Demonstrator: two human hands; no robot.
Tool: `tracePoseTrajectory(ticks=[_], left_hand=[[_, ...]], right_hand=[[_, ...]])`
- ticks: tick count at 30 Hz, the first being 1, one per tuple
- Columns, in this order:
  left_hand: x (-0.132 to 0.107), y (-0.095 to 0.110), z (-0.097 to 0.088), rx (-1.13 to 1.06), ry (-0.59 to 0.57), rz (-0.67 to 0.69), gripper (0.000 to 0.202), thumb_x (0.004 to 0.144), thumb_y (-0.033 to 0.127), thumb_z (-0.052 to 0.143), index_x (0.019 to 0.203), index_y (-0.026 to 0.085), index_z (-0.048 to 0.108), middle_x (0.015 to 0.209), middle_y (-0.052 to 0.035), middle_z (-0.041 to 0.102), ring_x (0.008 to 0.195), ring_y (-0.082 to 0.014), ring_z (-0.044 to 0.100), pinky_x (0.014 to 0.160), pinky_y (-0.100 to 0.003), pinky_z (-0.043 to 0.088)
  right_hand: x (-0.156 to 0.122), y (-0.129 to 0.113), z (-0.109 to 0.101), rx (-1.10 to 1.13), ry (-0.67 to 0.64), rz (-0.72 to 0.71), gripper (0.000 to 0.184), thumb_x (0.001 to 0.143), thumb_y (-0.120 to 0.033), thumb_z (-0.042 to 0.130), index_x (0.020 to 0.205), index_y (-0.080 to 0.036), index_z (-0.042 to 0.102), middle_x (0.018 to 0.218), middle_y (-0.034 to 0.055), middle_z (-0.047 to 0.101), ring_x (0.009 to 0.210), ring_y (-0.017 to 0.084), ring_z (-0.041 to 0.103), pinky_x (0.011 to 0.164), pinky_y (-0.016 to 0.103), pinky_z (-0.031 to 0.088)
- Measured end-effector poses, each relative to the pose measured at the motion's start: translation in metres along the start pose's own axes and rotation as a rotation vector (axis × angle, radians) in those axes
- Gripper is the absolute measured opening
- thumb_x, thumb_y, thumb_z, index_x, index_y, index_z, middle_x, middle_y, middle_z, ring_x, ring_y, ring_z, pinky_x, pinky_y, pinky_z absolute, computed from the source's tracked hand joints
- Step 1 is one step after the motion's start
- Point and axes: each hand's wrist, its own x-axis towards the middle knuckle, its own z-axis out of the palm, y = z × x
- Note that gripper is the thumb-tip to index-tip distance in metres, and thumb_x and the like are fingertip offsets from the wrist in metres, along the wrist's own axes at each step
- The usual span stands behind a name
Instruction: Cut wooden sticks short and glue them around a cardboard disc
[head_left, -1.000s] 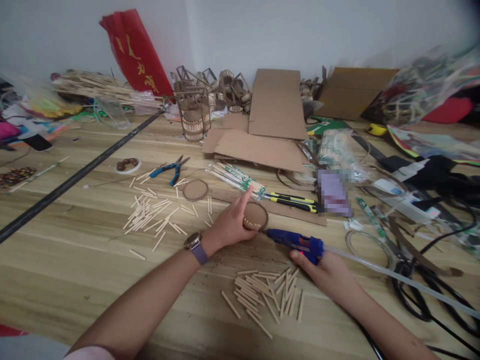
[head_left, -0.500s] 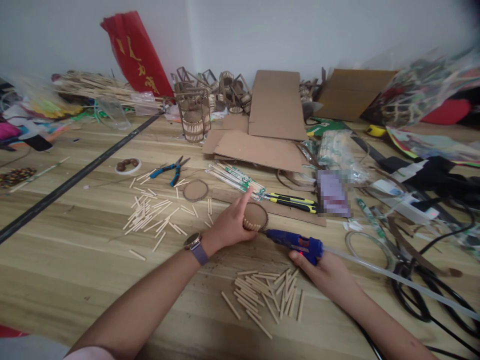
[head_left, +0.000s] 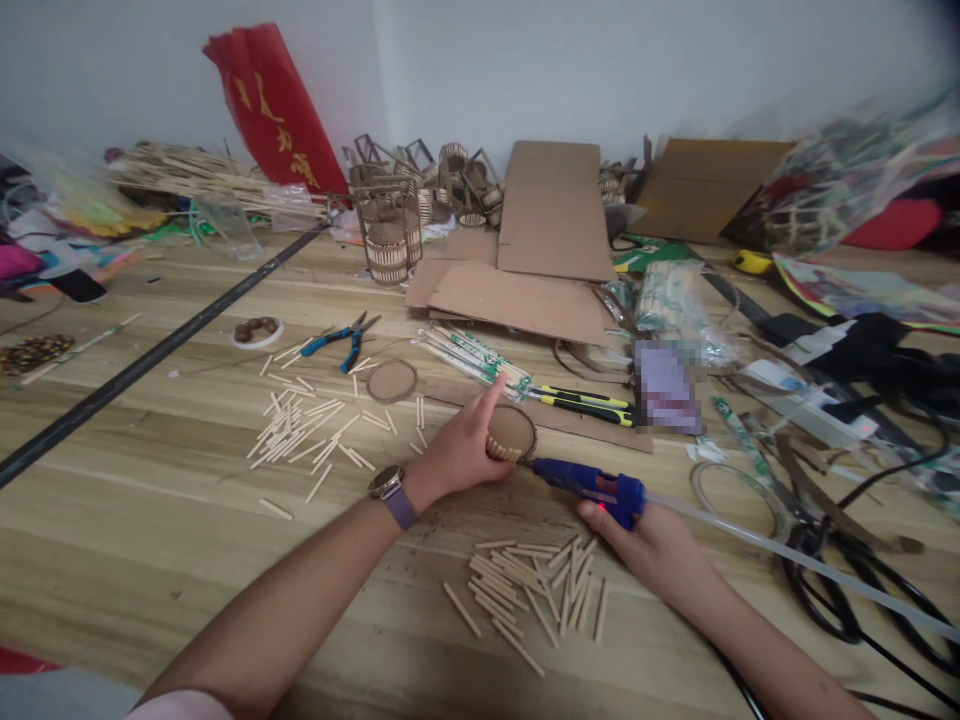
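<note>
A round cardboard disc [head_left: 513,432] with a dark rim and a few short sticks upright along its near edge is gripped at its left side by my left hand [head_left: 469,440]. The index finger points away from me while the thumb lies along the near edge. My right hand [head_left: 652,545] is wrapped round a blue hot glue gun [head_left: 589,487], whose nozzle reaches the disc's near edge by my left thumb. A long clear glue stick [head_left: 750,540] runs out of the gun's back. Short wooden sticks [head_left: 517,590] lie piled in front of me.
More short sticks [head_left: 300,430] are scattered at left, near blue-handled pliers [head_left: 345,340] and another cardboard disc [head_left: 391,380]. Yellow-black cutters [head_left: 585,402] lie beyond my hands. Cardboard sheets [head_left: 517,300] and small stick baskets [head_left: 386,250] stand behind. Black-handled scissors [head_left: 817,580] and cables are at right.
Almost nothing differs. Both hands, the disc and the glue gun stay in the same place, with the nozzle still at the disc's near edge.
</note>
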Motion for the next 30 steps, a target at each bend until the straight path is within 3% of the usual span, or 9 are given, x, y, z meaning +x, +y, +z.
tracePoseTrajectory(ticks=[15, 30], left_hand=[[0.0004, 0.0002, -0.0003, 0.006, 0.000, 0.008, 0.113, 0.062, 0.015, 0.075, 0.149, 0.023, 0.004, 0.149, -0.0156, 0.034, 0.131, -0.0306, 0.041, 0.107, -0.043, 0.038], [0.0004, -0.0006, 0.0005, 0.005, 0.000, 0.004, 0.114, 0.061, 0.016, 0.076, 0.149, 0.025, 0.003, 0.149, -0.0146, 0.034, 0.133, -0.0302, 0.040, 0.107, -0.043, 0.038]], right_hand=[[-0.0007, 0.0002, 0.0014, -0.020, -0.013, 0.013, 0.045, 0.081, -0.053, 0.044, 0.093, -0.021, 0.073, 0.083, 0.0075, 0.077, 0.077, 0.028, 0.072, 0.070, 0.036, 0.056], [-0.0015, 0.0029, 0.0049, 0.004, 0.039, 0.033, 0.041, 0.079, -0.054, 0.046, 0.080, -0.022, 0.072, 0.070, 0.0054, 0.074, 0.068, 0.027, 0.069, 0.063, 0.035, 0.055]])
